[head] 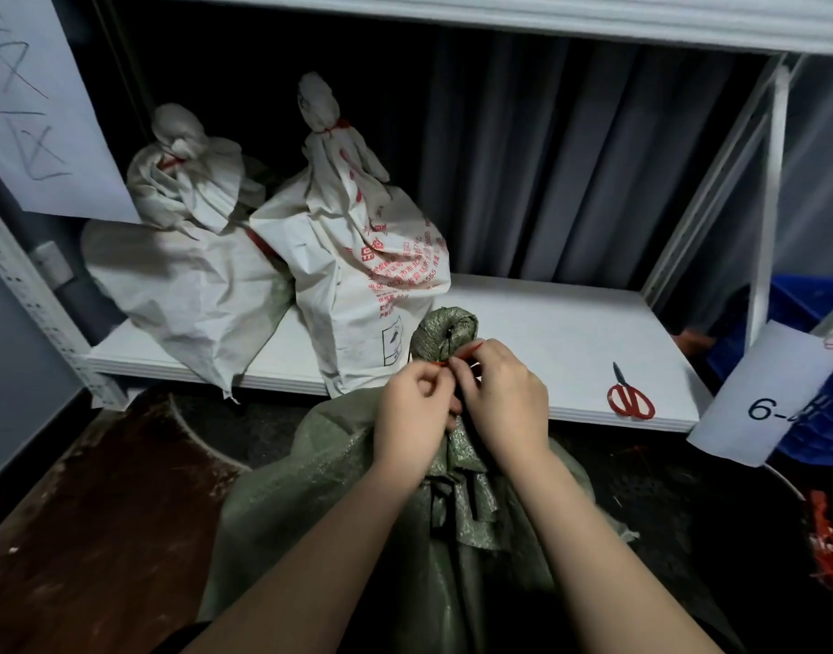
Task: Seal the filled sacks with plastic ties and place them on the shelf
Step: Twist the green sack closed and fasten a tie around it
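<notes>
Before the shelf [523,323], a green sack [358,535] stood on the floor, its neck gathered into a twisted bunch that rose level with the shelf's front edge. Around that neck ran a red tie [471,349], one thin end slanting up to the right of the bunch. Both hands met at the neck, just below the bunched top. The left hand [407,410] had its fingers curled in, thumb and forefinger pinching the tie at its left side. The right hand [504,394] likewise pinched the tie with curled fingers, its knuckles touching the sack's neck. Both forearms reached up from the bottom of the view, crossing over the sack's body.

On the shelf, behind and to the left, stood two white sacks, each with its neck already bound by a red tie: a printed sack [358,257] with red lettering, and a plain sack [183,257] just beside it on the left, the two touching. Red scissors [629,396] lay shut near the shelf's front edge, well right of the hands. A paper label [773,394] marked "6-" hung at the shelf's right post, and a handwritten sheet [32,101] hung at the upper left. A blue crate [801,313] sat beyond the right post, and a heap of red ties [830,545] lay at the far right edge.
</notes>
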`<state>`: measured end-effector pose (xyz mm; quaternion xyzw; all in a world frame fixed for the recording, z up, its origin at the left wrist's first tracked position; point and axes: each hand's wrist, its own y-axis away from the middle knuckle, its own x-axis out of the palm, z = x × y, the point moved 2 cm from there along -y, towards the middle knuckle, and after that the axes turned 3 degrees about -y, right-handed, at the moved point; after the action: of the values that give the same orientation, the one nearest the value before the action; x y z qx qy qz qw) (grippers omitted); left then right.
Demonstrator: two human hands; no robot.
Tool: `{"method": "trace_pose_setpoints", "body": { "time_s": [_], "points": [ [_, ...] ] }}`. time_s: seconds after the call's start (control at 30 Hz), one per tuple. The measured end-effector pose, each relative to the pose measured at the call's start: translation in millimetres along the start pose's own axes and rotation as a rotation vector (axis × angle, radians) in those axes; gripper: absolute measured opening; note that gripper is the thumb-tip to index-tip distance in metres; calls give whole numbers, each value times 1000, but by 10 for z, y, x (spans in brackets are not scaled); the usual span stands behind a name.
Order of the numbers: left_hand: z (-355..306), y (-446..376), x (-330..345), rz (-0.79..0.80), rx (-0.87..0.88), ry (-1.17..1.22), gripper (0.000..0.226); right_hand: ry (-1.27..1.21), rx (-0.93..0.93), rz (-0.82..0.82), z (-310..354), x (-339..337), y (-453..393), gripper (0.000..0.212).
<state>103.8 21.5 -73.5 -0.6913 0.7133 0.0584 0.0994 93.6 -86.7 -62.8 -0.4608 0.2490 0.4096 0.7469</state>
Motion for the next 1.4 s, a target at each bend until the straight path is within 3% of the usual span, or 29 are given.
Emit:
{"method": "trace_pose_setpoints", "body": {
  "time_s": [0.07,0.13,0.3,0.43,0.57,0.7,0.8,1.03,1.27,1.4],
  "points": [
    [12,23,-6,137,-256,212,24,-4,7,29,-9,26,8,22],
    [4,14,-14,195,-372,320,27,-41,-3,60,-21,49,31,19],
    [113,-21,-19,191,-461,409,28,-269,-22,215,-132,172,123,16],
    [243,-32,-19,197,-517,406,18,-465,-23,373,-174,200,194,37],
    [292,-50,9,211,-553,376,14,-787,256,470,-249,131,162,42],
    [308,-44,106,233,-590,361,12,-1030,592,348,-387,135,137,32],
    [290,-53,224,202,-575,323,15,-806,612,273,-687,134,39,32],
    [274,-91,646,128,-561,259,21,-212,613,303,-1880,-18,-156,13],
    [578,-425,1233,-10,-491,102,32,166,662,315,-3063,26,-418,22],
    [858,-584,1382,-157,-496,17,41,312,638,498,-3692,309,-423,42]
  ]
}}
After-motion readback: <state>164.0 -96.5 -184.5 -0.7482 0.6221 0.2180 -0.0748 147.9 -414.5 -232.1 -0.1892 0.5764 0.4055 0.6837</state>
